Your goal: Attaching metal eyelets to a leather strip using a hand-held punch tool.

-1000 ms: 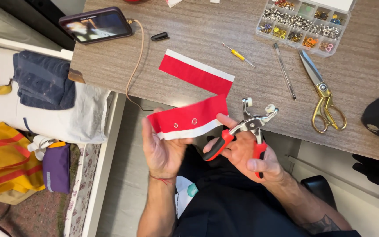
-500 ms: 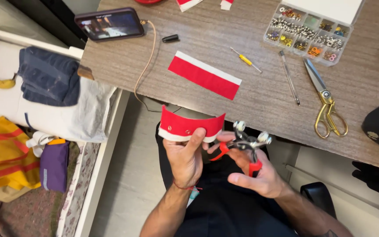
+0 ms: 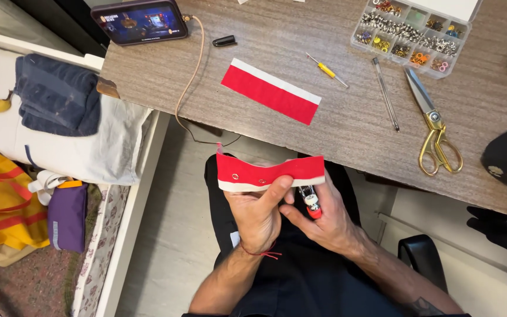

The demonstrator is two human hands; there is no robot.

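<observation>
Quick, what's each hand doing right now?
Left hand: closed on the red strip.
Right hand: closed around the pliers.

The person is wearing dark clothing, bare forearms showing; a thin red string is circling the left hand's [image 3: 257,214] wrist, a tattoo marking the right forearm.

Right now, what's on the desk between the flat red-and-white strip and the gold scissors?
Head view: a small yellow screwdriver and a thin metal rod lie between the flat strip and the scissors.
</observation>
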